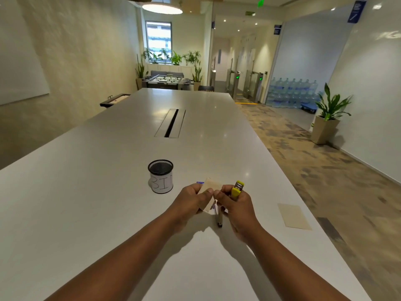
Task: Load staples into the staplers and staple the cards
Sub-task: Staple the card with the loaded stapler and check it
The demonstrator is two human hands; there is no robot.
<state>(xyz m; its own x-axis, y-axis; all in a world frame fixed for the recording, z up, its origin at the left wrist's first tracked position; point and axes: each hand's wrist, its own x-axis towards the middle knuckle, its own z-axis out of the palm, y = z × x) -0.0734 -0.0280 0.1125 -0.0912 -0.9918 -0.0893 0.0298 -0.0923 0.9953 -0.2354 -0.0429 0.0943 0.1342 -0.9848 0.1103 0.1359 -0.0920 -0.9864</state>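
Pinching the tan card at frame centre, the left hand should steady it while the right hand, gripping the yellow stapler, squares up.

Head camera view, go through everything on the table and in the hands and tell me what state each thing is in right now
Left hand: pinching the tan card.
Right hand: gripping the yellow stapler, fingertips at the card.
Tan card: held up off the table between both hands.
Yellow stapler: upright in the right hand, tip pointing up.
Mesh cup: upright on the table, paper label reading BIN.
Second tan card: lying flat, untouched.
Pen: lying on the table under the hands.
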